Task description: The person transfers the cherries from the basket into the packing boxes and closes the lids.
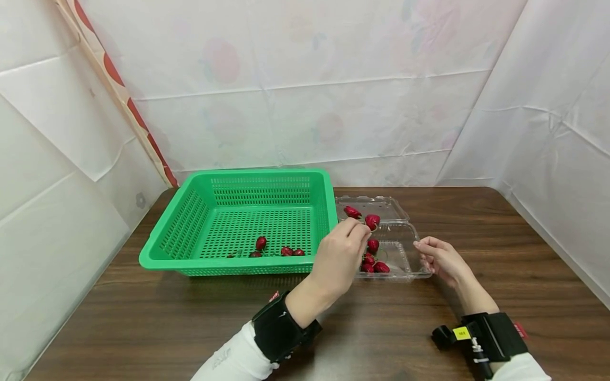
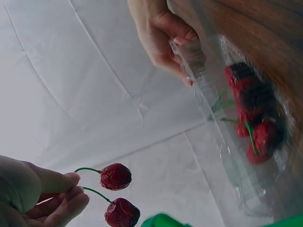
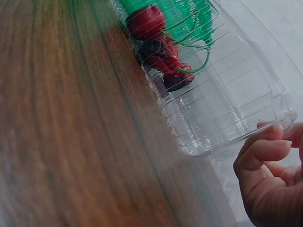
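My left hand point(image 1: 340, 254) pinches the thin green stems of two dark red cherries point(image 2: 116, 176) between thumb and fingertips. The cherries hang above the clear plastic clamshell box point(image 1: 397, 254), near the line between its base and its opened lid point(image 1: 381, 209). Several more cherries point(image 1: 369, 262) lie in the left part of the base, some with green stems point(image 3: 201, 59). At the right rim of the box, my right hand point(image 1: 443, 259) grips the edge between thumb and curled fingers. In the right wrist view, part of that hand is cut off by the frame.
A green perforated plastic basket point(image 1: 190, 185) stands left of the box, close against it. Several cherries point(image 1: 260, 243) lie inside near its front wall, partly hidden by the rim. Brown wood-grain table point(image 1: 190, 328) lies underneath; white sheeting point(image 1: 295, 106) hangs behind and at both sides.
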A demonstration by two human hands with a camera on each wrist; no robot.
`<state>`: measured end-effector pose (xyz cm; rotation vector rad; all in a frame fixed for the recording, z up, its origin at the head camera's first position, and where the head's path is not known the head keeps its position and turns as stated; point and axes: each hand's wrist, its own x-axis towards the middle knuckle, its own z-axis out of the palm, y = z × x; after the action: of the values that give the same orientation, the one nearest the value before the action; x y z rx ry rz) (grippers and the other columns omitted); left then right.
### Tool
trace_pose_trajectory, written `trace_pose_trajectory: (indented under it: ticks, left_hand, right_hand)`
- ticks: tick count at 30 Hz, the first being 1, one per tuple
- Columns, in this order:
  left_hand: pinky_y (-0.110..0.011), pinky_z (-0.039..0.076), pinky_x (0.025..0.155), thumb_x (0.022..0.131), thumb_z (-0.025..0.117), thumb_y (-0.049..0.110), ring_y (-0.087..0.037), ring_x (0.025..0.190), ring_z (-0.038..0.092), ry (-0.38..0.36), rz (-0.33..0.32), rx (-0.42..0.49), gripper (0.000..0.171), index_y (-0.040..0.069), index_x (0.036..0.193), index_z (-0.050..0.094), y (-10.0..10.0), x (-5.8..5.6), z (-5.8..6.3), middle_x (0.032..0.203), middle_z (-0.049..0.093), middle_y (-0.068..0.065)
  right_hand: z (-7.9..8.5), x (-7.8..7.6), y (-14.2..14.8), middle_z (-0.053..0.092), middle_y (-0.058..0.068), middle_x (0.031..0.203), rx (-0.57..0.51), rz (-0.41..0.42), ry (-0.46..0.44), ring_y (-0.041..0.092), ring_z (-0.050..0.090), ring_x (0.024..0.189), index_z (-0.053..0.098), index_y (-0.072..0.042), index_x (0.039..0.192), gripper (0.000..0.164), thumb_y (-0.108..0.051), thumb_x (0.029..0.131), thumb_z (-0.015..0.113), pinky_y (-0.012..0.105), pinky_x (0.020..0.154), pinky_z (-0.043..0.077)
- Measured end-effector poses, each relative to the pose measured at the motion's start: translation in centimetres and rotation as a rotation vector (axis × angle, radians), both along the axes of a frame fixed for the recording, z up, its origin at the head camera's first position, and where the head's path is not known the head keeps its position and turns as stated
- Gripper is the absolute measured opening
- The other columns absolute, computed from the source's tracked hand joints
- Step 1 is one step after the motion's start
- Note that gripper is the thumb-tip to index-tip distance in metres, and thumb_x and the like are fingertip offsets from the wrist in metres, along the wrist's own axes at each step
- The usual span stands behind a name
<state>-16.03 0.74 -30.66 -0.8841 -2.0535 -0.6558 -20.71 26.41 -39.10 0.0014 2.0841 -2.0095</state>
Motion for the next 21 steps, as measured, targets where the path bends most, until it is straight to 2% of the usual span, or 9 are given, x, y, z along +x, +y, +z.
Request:
trace_pose_trajectory:
  ticks: [8, 15, 21]
  left_hand:
    - [-0.019, 0.047, 0.065, 0.083, 0.06, 0.004, -0.013, 0.072, 0.055, -0.05, 0.004, -0.069, 0.004, 0.003, 0.081, 0.063, 1.5, -0.1, -0.9, 0.078, 0.055, -0.004]
    - [-0.02, 0.048, 0.063, 0.078, 0.063, 0.0, -0.012, 0.071, 0.056, -0.053, 0.064, -0.19, 0.005, 0.005, 0.08, 0.064, 2.7, -0.5, -1.8, 0.079, 0.056, -0.003]
    - [-0.018, 0.048, 0.063, 0.081, 0.062, 0.003, -0.011, 0.073, 0.057, -0.079, 0.104, -0.306, 0.005, 0.006, 0.083, 0.065, 3.6, -0.7, -2.3, 0.081, 0.058, -0.002]
  right_hand:
    - [-0.1, 0.0, -0.1, 0.043, -0.006, 0.058, -0.016, 0.003, 0.005, 0.004, 0.042, 0.047, 0.046, -0.01, 0.078, 0.014, -0.015, 0.092, 0.049, 0.016, 0.04, 0.033]
    - [0.0, 0.1, -0.2, 0.043, -0.006, 0.058, -0.024, -0.004, 0.008, 0.004, 0.042, 0.047, 0.045, -0.011, 0.077, 0.015, -0.014, 0.091, 0.05, 0.016, 0.04, 0.033]
    - [-0.1, 0.1, -0.1, 0.043, -0.006, 0.057, -0.012, -0.011, 0.011, 0.004, 0.041, 0.046, 0.046, -0.011, 0.077, 0.015, -0.015, 0.091, 0.05, 0.016, 0.04, 0.033]
